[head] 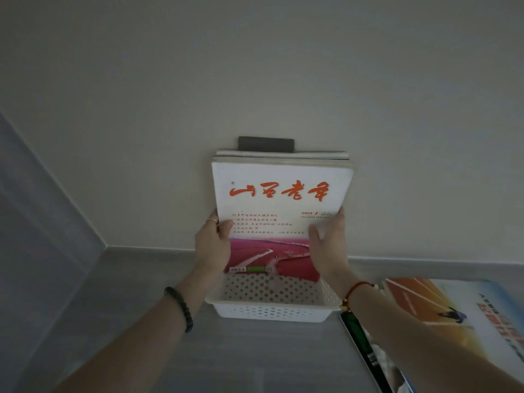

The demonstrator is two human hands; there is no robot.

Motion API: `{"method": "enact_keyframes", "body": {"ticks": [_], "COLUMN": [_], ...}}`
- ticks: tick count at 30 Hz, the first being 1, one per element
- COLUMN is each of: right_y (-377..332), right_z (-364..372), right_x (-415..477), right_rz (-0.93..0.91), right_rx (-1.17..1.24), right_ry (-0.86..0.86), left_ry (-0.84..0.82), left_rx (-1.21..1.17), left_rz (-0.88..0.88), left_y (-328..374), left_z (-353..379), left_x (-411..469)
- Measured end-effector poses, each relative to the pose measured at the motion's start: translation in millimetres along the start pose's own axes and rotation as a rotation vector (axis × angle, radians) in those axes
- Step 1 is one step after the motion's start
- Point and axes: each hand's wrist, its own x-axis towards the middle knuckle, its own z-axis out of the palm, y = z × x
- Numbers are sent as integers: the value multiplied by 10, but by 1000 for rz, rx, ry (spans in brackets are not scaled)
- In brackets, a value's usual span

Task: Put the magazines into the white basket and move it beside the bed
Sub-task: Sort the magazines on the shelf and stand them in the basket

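Note:
A stack of magazines stands upright in the white perforated basket on the grey floor by the wall. The front cover is white with red lettering and a pink field picture. My left hand grips the stack's left edge, thumb on the cover. On the stack's right edge, my right hand holds on with its thumb across the cover. The stack's lower end sits inside the basket, and its top leans toward the wall.
More magazines lie on the floor at the right: an orange and blue one and a dark-edged one under my right forearm. A dark plate is on the wall behind the stack. A skirting board runs along the wall.

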Motion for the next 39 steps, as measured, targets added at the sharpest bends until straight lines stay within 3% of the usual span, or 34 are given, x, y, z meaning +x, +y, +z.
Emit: {"method": "enact_keyframes", "body": {"ticks": [5, 8, 13, 16, 24, 27, 36, 39], "right_y": [-68, -113, -14, 205, 937, 1199, 2137, 2358], "right_z": [-248, -568, -1351, -1916, -3317, -3700, -4329, -4362], "right_x": [57, -11, -477, -816, -1671, -1988, -2475, -2577], "right_rz": [69, 97, 90, 104, 273, 335, 583, 639], "right_rx": [-65, -61, 19, -58, 9, 0, -73, -58], "right_ry": [-215, -243, -205, -171, 93, 121, 135, 202], "left_ry": [-149, -116, -102, -230, -537, -674, -882, -954], "left_rx": [35, -4, -17, 53, 194, 244, 365, 535], "left_rz": [-111, -190, -6, 125, 152, 149, 220, 264], "left_y": [46, 113, 240, 332, 551, 549, 613, 542], "left_z": [51, 8, 94, 282, 1164, 1512, 2365, 2556], "left_x": [-1, -139, -813, -1318, -2521, -2834, -3779, -3990]}}
